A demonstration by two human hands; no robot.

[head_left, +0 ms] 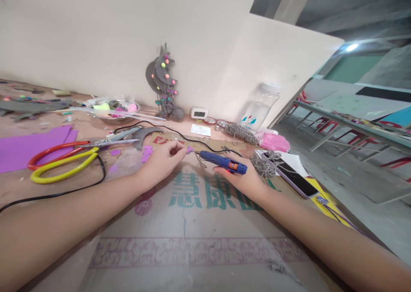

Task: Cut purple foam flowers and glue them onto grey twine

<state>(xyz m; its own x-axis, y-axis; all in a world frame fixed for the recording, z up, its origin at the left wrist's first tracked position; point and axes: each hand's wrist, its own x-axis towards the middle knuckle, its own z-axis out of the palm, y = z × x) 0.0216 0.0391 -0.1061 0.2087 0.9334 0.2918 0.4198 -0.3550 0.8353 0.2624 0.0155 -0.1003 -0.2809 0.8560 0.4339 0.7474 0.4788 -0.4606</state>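
My right hand (244, 174) is wrapped round a blue glue gun (218, 160), whose nozzle points left. Between the thumb and fingertips of my left hand (167, 157) is a small purple piece (190, 149), close to the nozzle. A thin grey string (201, 160) hangs between the two hands. Left of my left hand lie small purple cutouts (147, 153) and a grey crescent shape (148, 135). Scissors (64, 160) with one red and one yellow handle rest farther left, partly over purple sheets (34, 146).
Grey yarn (266, 165) and a phone (297, 176) lie right of my right hand. A clear bottle (259, 108), a small digital clock (199, 113) and a decorated grey moon ornament (163, 82) stand at the back. A black cord (180, 131) crosses the cardboard-covered table (154, 257).
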